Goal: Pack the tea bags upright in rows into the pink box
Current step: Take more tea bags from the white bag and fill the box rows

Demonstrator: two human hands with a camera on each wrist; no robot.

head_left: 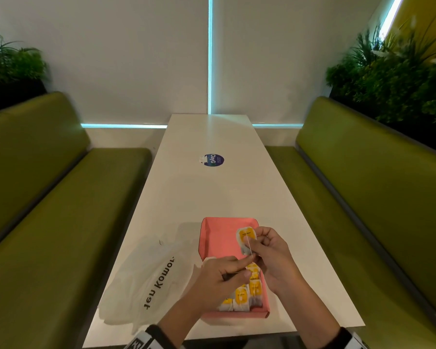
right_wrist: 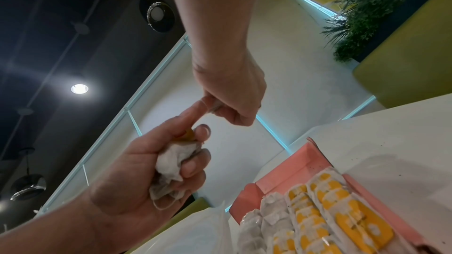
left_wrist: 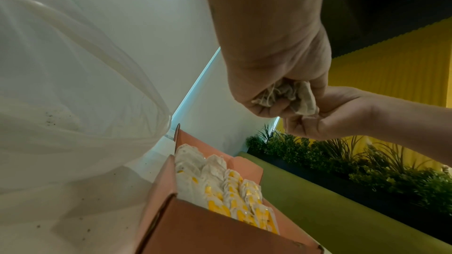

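The open pink box lies on the white table, with rows of yellow-tagged tea bags standing upright in its near half. Above the box my right hand pinches one tea bag by its upper edge, its string hanging down. My left hand grips a crumpled bunch of tea bags in its palm, while its index finger reaches up to the right hand's fingers. The left wrist view shows that bunch in the fist, above the packed rows.
A clear plastic bag with black lettering lies left of the box. A round blue sticker sits mid-table. Green benches flank the table on both sides, with plants behind them. The box's far half shows bare pink floor.
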